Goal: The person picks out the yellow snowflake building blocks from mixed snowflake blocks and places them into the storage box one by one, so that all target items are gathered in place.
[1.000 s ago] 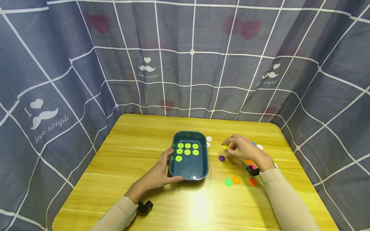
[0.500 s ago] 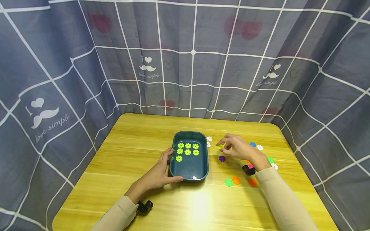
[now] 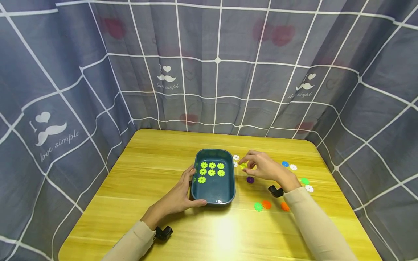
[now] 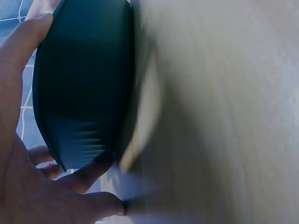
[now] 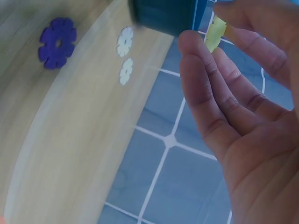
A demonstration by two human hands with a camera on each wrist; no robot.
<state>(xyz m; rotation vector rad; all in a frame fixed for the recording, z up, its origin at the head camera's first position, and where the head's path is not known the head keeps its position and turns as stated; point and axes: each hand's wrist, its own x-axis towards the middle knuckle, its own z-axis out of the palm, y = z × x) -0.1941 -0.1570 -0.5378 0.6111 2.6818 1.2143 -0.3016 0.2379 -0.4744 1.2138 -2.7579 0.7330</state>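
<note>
A dark teal tray [image 3: 213, 192] rests on the table with several yellow-green flower-shaped discs [image 3: 211, 172] laid in rows toward its far left part. My left hand [image 3: 176, 194] holds the tray's near left corner; the left wrist view shows the thumb [image 4: 32, 32] at the rim and fingers around the side. Just right of the tray, above the table, my right hand [image 3: 262, 166] pinches a yellow flower-shaped disc [image 5: 216, 35] between thumb and fingers. A purple disc [image 3: 250, 179] lies below that hand, and white discs [image 5: 124, 42] lie beside the tray.
On the wooden table [image 3: 156, 159], more loose discs lie to the right: blue [image 3: 285, 164], white [image 3: 309, 188], green [image 3: 258, 207] and orange [image 3: 266, 204]. A grey checked curtain [image 3: 199, 79] encloses the table's back and sides.
My right hand has moved left toward the tray with the yellow disc, uncovering blue and green discs at the right. The left hand and tray stay in place.
</note>
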